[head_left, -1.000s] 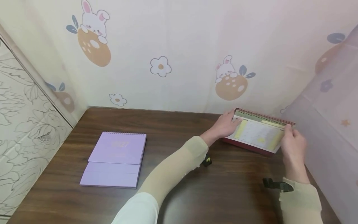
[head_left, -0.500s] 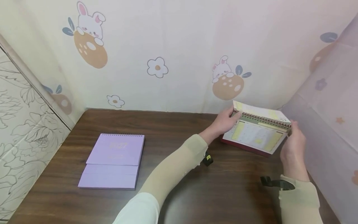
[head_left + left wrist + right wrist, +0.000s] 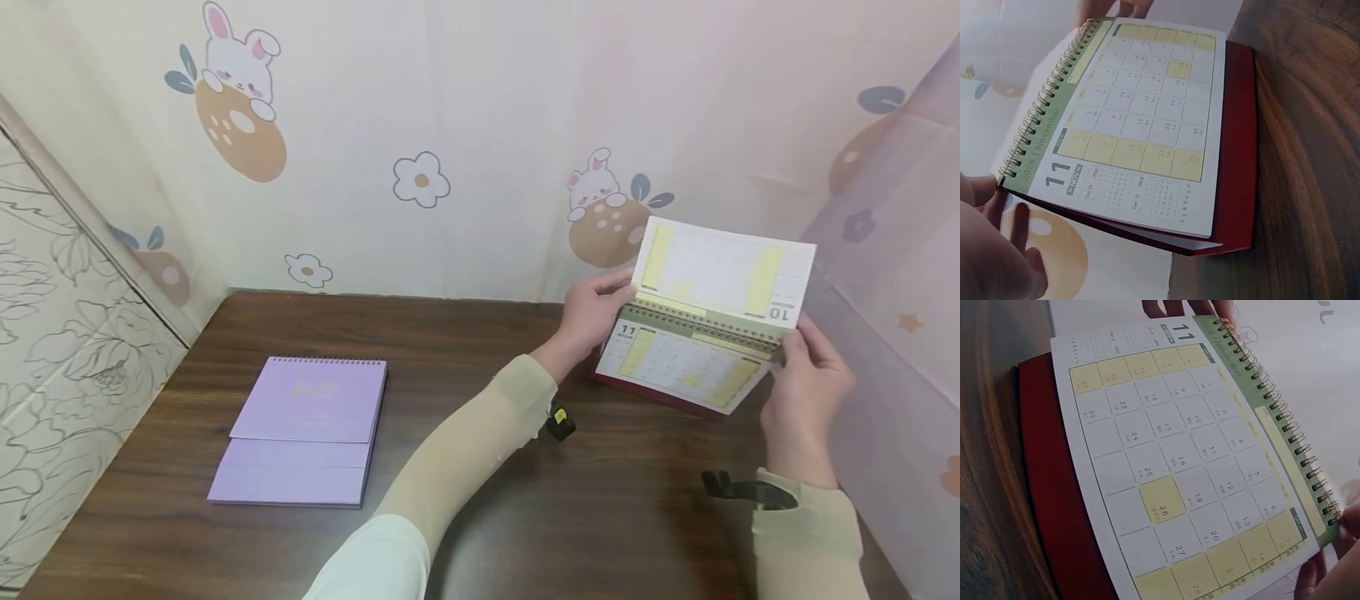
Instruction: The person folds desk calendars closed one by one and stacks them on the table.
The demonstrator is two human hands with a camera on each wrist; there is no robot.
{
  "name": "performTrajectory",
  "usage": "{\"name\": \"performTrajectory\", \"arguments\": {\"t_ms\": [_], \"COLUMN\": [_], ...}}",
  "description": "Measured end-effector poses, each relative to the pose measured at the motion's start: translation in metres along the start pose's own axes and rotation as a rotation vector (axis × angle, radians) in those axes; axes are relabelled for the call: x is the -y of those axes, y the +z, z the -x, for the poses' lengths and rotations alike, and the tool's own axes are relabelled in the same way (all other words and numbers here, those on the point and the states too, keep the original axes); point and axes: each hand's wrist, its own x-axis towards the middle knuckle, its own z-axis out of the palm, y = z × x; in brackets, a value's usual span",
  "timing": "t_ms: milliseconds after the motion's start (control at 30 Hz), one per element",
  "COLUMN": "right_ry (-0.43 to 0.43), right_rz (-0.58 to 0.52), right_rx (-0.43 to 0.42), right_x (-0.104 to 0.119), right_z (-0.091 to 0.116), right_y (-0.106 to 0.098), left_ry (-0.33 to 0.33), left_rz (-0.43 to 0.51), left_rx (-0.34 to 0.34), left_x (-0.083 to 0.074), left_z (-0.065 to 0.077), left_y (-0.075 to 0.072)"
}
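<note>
- A red desk calendar (image 3: 660,395) is being held at the far right of the brown table (image 3: 465,333), near the wall cloth (image 3: 510,100).
- Its left end, by the rings (image 3: 1285,419), is being pinched by the left hand (image 3: 588,315), with the fingers clamped there.
- The right end is being gripped by the right hand (image 3: 810,392), with the thumb in front and fingers behind; whether page 10 is being pinched too cannot be told.
- Page 11 (image 3: 678,354) is being shown in front, so that part looks done.
- Page 10 (image 3: 720,258) is being shown upside down, standing up past the rings. It is not yet lying down at the back, so the page turn seems only partly done.
- The purple calendar (image 3: 300,408) is being touched by no hand; its cover is being left down, well apart on the left.
</note>
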Motion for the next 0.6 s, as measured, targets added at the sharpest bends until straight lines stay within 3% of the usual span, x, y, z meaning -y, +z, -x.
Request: {"name": "performTrajectory", "arguments": {"t_ms": [167, 300, 600], "right_ry": [-0.070, -0.139, -0.158], "right_rz": [-0.082, -0.099, -0.109], "right_rx": [-0.063, -0.060, 0.022], "right_x": [0.005, 0.005, 0.002], "right_z": [-0.003, -0.005, -0.008], "right_y": [-0.004, -0.007, -0.011], "left_ry": [0.078, 0.133, 0.141], "left_rz": [0.032, 0.002, -0.044], "left_rx": [-0.053, -0.049, 0.022], "left_x": [-0.002, 0.000, 0.005], "left_z": [0.000, -0.003, -0.002], "left_y": [-0.003, -0.004, -0.013]}}
